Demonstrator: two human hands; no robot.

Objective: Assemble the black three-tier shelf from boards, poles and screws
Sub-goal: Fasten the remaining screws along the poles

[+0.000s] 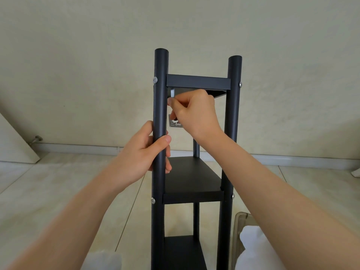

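Black front-left pole clenched in left hand grip, between top and middle boards; right hand just right of it, fingers pinched on a small silver tool under the top board; middle board below both grips; bottom board lower; shelf upright on tiled floor; silver screws in the poles.

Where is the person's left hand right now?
In the head view, the left hand is wrapped around the shelf's front left pole, between the top board and the middle board.
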